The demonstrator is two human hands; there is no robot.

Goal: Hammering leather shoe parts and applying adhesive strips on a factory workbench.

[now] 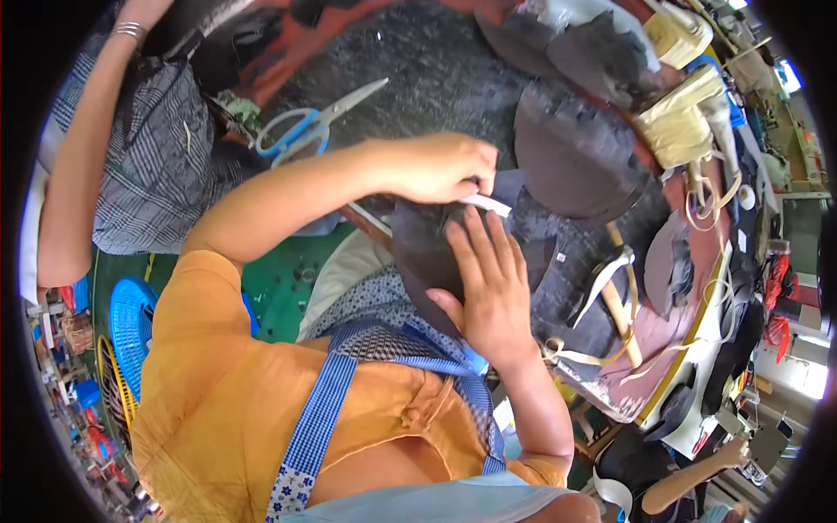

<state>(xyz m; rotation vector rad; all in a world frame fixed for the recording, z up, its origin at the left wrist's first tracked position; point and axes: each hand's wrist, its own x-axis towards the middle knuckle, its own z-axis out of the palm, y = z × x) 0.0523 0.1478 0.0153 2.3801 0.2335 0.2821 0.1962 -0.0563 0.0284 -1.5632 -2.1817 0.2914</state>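
Observation:
My left hand [449,170] is closed in a pinch, with the end of a short white strip [488,206] at its fingertips. Whether the strip is tape or a flat stiff tool, I cannot tell. Under it lies a dark, thin sheet piece [418,240], partly over my lap at the table's near edge. My right hand [490,283] rests flat on this piece, fingers stretched out and their tips just below the strip. Blue-handled scissors [301,135] lie on the dark tabletop [427,70], left of my left forearm.
Stacked dark rounded pieces [571,157] lie to the right. Beyond them are yellowish wrapped bundles [680,122]. A hammer [619,318] and pale cord [588,356] lie nearer on the right. Another person's arm [83,174] is at the far left, and a blue basket [131,322] stands below it.

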